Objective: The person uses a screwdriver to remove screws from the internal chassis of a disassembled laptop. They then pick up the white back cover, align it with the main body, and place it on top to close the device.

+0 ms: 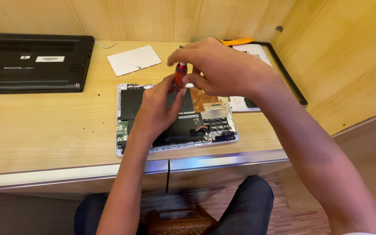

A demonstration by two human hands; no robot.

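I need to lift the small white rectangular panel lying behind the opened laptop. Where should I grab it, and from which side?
Take the white panel by its near right corner, coming from the right front. It lies flat on the wooden desk with bare desk around it, and that corner points toward the opened laptop, closest to the right hand. It looks thin, so pinch the edge. Both hands are on the red-handled screwdriver.

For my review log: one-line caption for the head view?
Both hands, left hand and right hand, grip a red-handled screwdriver over an opened white laptop on a wooden desk.
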